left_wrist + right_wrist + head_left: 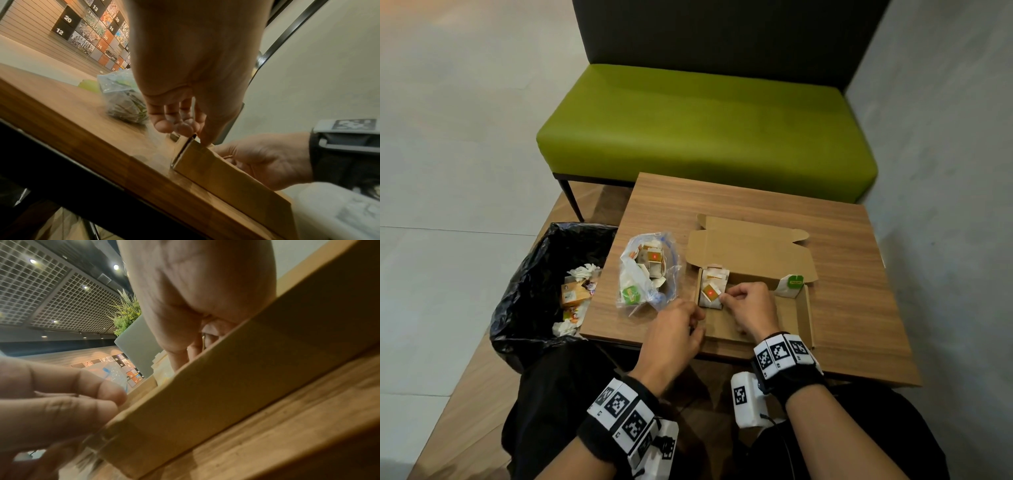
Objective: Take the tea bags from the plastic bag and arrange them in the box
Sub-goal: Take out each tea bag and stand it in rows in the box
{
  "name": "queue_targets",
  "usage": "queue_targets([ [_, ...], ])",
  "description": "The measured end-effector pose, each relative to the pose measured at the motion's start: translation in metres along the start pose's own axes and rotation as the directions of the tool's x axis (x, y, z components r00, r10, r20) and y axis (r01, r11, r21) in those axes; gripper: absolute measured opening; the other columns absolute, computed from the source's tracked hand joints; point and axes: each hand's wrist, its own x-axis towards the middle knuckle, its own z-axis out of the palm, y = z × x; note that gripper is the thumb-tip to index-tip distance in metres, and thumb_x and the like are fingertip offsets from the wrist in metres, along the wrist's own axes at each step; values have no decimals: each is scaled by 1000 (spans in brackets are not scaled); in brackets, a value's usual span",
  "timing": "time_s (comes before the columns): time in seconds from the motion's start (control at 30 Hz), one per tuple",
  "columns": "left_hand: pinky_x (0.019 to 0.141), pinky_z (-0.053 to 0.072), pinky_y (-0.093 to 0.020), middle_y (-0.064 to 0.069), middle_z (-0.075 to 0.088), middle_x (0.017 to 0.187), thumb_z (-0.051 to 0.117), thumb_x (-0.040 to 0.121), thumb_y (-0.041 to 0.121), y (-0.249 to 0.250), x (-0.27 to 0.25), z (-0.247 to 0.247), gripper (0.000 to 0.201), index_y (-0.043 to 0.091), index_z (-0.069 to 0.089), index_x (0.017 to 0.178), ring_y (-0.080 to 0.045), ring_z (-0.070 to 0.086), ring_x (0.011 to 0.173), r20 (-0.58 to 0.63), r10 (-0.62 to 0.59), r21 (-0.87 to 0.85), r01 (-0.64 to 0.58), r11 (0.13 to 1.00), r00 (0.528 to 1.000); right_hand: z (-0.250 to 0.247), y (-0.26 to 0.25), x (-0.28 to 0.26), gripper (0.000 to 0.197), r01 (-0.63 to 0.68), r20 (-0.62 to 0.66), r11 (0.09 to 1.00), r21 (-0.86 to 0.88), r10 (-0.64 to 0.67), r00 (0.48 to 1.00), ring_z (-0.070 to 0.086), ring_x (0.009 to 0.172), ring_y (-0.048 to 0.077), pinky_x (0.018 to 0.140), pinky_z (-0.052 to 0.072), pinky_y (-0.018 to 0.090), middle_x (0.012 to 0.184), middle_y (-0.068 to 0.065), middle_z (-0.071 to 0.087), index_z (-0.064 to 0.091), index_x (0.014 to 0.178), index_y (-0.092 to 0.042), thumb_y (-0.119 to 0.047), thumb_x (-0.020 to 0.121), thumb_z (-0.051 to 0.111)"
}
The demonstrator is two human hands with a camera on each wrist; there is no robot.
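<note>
An open cardboard box [804, 317] lies on the wooden table [842, 240], its lid folded back. Several tea bags [714, 275] stand stacked at its left end. My right hand [726, 297] reaches inside the box and pinches the front tea bag [709, 294], the one with an orange-red label. A green-tagged tea bag [791, 284] leans in the far right corner. My left hand [700, 320] pinches the box's left wall at the front corner, thumb inside [203, 138]. The clear plastic bag [647, 270] with more tea bags lies left of the box.
A bin with a black liner [544, 284] and rubbish in it stands against the table's left side. A green bench [705, 130] sits behind the table. Bare tabletop shows right of the box and behind it.
</note>
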Motion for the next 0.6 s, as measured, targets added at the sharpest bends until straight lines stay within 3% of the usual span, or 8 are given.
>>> queue_targets([
  [0.17,71,43,-17,14,56,93,64,90,25,1,-2,-6,12,27,65,102,0,53,80,-17,28,-26,-28,999,999,-1,-1,-1,17,4,-1,1000,4,-4,1000,69,67,21,67,62,47,73,-7,72,69,73,-30,-42,84,74],
  [0.27,71,46,-19,13,53,91,62,90,28,2,-5,-20,5,28,63,95,-2,52,81,-164,37,-16,-40,999,986,-7,0,-1,21,-6,-22,999,34,7,1000,69,67,21,66,62,49,72,-5,72,71,76,-26,-45,84,72],
  [0.33,64,40,-19,9,47,89,65,85,28,1,-5,-34,7,24,64,91,-6,45,80,-378,52,73,-27,997,924,-11,-2,-3,18,12,-42,999,49,-10,999,69,69,21,67,62,49,73,-6,71,72,79,-27,-44,85,71],
  [0.4,63,32,-24,3,43,87,70,81,25,1,-3,-49,11,19,66,89,-12,39,82,-571,72,162,26,986,818,-15,-8,-6,14,39,-72,998,39,-36,997,68,71,17,69,61,45,72,-8,71,73,78,-27,-39,86,69],
  [0.47,71,34,-30,-2,45,95,72,81,26,-3,2,-61,14,19,66,92,-17,39,89,-635,64,197,81,977,770,-15,-17,-12,12,80,-102,996,28,-77,992,67,71,14,70,60,42,69,-9,70,72,76,-29,-33,87,69],
  [0.6,86,39,-44,-6,48,128,71,81,33,-18,11,-68,29,28,65,109,-27,48,112,-503,-32,221,164,961,864,-4,-44,-27,18,220,-53,973,71,-217,975,64,62,10,65,60,36,61,-9,66,67,71,-32,-27,88,67],
])
